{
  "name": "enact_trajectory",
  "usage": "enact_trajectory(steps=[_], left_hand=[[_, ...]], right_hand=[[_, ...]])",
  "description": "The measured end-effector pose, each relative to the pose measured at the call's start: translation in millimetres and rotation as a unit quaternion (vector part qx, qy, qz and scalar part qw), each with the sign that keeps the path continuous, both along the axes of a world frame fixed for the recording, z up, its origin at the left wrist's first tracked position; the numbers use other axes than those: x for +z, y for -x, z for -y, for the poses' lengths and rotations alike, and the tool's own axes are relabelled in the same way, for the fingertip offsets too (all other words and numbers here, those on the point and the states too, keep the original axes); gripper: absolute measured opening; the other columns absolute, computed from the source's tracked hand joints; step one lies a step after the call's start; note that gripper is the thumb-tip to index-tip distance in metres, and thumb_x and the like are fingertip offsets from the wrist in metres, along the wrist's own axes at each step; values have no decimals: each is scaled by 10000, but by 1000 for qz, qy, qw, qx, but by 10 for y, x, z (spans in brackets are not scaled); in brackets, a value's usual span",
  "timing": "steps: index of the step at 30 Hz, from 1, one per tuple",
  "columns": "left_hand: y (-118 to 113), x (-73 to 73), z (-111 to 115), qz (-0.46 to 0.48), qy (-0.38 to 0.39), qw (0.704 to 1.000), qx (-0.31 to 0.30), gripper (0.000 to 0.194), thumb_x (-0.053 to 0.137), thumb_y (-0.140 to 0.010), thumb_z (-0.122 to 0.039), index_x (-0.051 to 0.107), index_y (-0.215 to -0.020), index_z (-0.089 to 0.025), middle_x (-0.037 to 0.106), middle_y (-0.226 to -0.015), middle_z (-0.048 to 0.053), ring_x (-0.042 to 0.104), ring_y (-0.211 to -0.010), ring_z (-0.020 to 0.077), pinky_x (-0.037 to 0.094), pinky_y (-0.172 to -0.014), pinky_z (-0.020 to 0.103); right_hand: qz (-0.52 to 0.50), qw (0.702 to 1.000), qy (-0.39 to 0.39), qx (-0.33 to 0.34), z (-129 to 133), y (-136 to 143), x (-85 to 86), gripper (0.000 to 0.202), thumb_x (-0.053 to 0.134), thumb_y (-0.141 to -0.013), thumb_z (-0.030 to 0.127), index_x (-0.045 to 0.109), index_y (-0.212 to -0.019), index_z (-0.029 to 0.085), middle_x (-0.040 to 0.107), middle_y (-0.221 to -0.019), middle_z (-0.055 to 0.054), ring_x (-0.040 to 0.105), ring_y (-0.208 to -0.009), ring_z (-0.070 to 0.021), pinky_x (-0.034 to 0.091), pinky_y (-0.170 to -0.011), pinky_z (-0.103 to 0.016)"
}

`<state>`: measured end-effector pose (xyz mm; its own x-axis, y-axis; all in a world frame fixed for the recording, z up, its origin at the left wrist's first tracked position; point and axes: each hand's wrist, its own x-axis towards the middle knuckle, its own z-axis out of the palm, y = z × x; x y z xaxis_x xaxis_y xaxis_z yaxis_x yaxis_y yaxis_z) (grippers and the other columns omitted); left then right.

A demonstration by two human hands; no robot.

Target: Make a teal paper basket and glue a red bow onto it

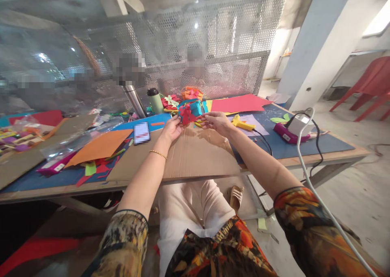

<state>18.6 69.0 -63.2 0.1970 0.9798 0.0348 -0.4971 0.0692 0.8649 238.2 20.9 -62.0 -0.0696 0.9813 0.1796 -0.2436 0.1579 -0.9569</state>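
Above the cardboard sheet (199,157) I hold a small folded-paper craft, a blue paper basket (196,107) with a red paper bow (188,113) on its front. My left hand (173,129) is closed, with its fingertips gripping the lower left of the basket. At the basket's right side is my right hand (217,122), its thumb and fingers bent together at the red paper's edge. The exact contact of those fingertips is too small to make out. Right of that hand, a yellow glue gun (243,123) lies on pale purple paper (251,126).
Behind my hands are an orange paper basket (191,93), a green bottle (155,101) and a steel flask (134,100). A phone (141,133) and orange paper (99,147) lie left. On the right are red paper (237,103), a purple power strip (285,133) and a white cable (301,163).
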Motion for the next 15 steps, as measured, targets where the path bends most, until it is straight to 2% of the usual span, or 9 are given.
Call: enact_trajectory(steps=[4, 8, 12, 15], left_hand=[[22, 3, 4, 13, -1, 1000, -1, 280, 497, -980, 37, 664, -982, -187, 781, -864, 2, 752, -780, 119, 602, -1014, 359], [7, -5, 14, 13, -2, 1000, -9, 306, 491, -1000, 12, 696, -1081, -200, 790, -870, 9, 754, -780, 131, 602, -1015, 370], [-4, -3, 23, 14, -2, 1000, -14, 354, 488, -1020, -6, 702, -1184, -235, 806, -887, 4, 776, -831, 140, 607, -996, 344], [-7, 2, 35, 14, -4, 1000, -15, 350, 488, -1028, -9, 706, -1189, -231, 810, -891, 6, 772, -804, 131, 605, -980, 327]], right_hand=[[8, 1000, -10, 16, 46, 31, 33, 163, 809, -948, 272, 708, -984, 149, 776, -871, -69, 755, -677, -145, 689, -641, -285], [30, 999, -37, 16, 80, 64, 69, 258, 855, -890, 295, 737, -1083, 169, 795, -924, -61, 730, -649, -133, 646, -551, -250], [55, 996, -67, -7, 84, 96, 81, 312, 903, -805, 300, 746, -1039, 165, 762, -807, -24, 678, -582, -119, 584, -468, -220], [76, 992, -93, -35, 72, 125, 68, 333, 928, -733, 293, 747, -983, 169, 735, -743, 0, 665, -575, -121, 561, -450, -211]])
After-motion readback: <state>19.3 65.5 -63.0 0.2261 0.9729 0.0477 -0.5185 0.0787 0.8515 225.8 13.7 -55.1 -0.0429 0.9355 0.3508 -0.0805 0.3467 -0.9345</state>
